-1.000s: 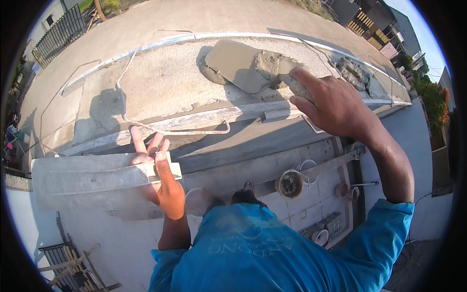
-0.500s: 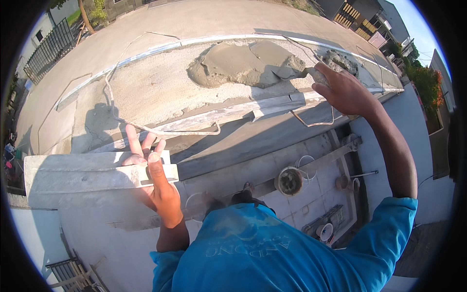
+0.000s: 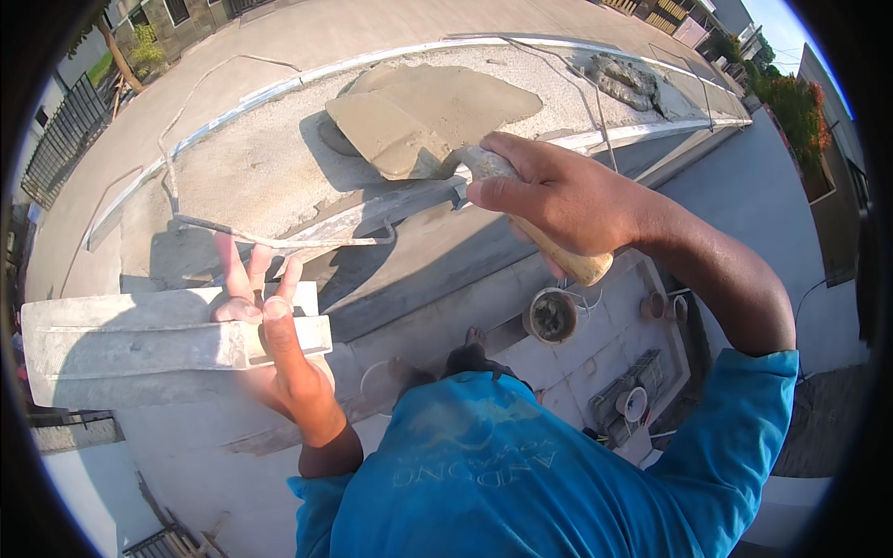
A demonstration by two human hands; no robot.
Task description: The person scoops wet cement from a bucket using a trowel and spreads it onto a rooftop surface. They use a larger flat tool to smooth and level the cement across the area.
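Note:
My right hand point(image 3: 567, 191) is closed around the wooden handle point(image 3: 558, 251) of a trowel, its butt end pointing toward me. The trowel blade point(image 3: 409, 160) is coated in wet grey mortar and held over the near side of a mortar heap point(image 3: 465, 93) on the wall top. Where blade ends and heap begins is hard to make out. My left hand point(image 3: 279, 325) grips the handle end of a long grey float point(image 3: 130, 339), thumb across it, with some fingers stretched up beside a bent wire point(image 3: 288, 244).
More bent wires point(image 3: 595, 102) stick up from the rough wall top point(image 3: 223, 177). A small second mortar lump point(image 3: 623, 82) lies at far right. Below stand a bucket of mortar point(image 3: 553, 316) and a white pail point(image 3: 632, 404). My feet rest on a plank point(image 3: 507, 363).
My right hand has come nearer and left, bringing the trowel from the heap's right end to its near side, blade now mortar-covered. My left hand still holds the float; the view has shifted slightly.

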